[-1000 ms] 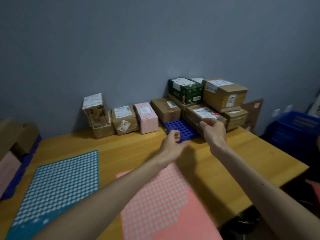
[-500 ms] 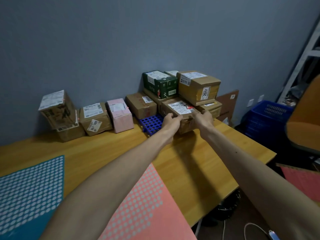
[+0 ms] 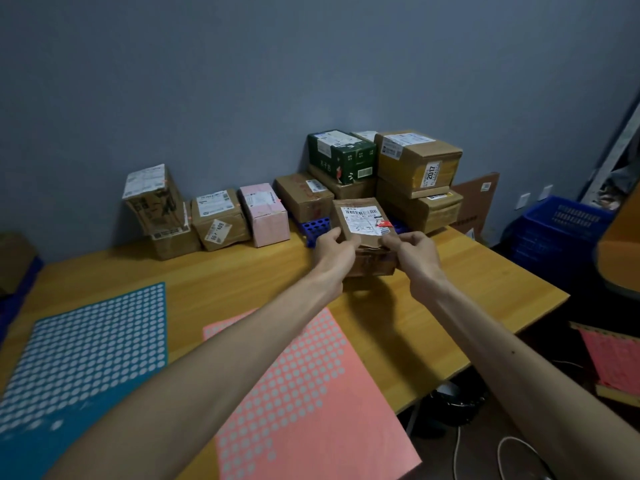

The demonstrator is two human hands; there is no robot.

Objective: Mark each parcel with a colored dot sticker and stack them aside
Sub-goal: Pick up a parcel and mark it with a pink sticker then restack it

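Note:
A brown cardboard parcel (image 3: 360, 220) with a white shipping label sits tilted toward me near the table's far middle. My left hand (image 3: 334, 249) grips its near left corner and my right hand (image 3: 412, 249) grips its near right corner. A pink dot-sticker sheet (image 3: 304, 386) lies on the wooden table (image 3: 242, 275) under my forearms. A teal dot-sticker sheet (image 3: 83, 355) lies to its left. More parcels line the wall: a pink box (image 3: 265, 214), several brown boxes (image 3: 218, 220) and a stack topped by a green box (image 3: 341, 155).
A blue gridded tray (image 3: 317, 226) lies on the table behind the held parcel. A blue plastic crate (image 3: 557, 230) stands on the floor to the right. Boxes sit at the far left edge (image 3: 17, 258). Cables trail on the floor at the lower right.
Both hands reached out to the stack at the back right, took hold of the brown parcel and drew it toward me off the pile onto the table.

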